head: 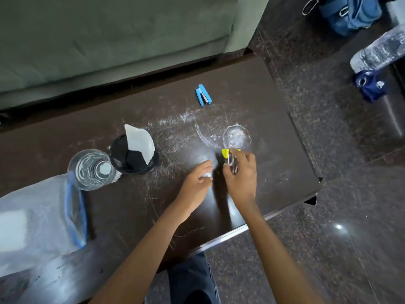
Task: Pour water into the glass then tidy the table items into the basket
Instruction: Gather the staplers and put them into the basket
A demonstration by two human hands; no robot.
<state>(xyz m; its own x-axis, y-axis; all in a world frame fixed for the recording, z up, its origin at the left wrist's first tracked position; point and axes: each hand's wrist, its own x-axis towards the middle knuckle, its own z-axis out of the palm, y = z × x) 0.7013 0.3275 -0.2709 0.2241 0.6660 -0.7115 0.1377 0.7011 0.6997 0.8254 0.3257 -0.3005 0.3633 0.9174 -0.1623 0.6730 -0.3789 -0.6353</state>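
Nearest me, lower left, the big blurred water bottle (37,218) lies on the dark table (274,163). The glass (93,170) beside it holds water, so I judge the pouring done and the tidying in hand. The mesh basket (131,160) stands just beside the glass. At centre, my right hand (242,181) grips a yellow-tipped item (226,154), and my left hand (197,179) curls round a small shiny piece (206,174). Next, both should travel left into the basket. The blue stapler (203,95) waits at upper centre.

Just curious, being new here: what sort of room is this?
Probably a home living room: a grey-green sofa stands behind a low, scratched dark table, on a polished stone floor.
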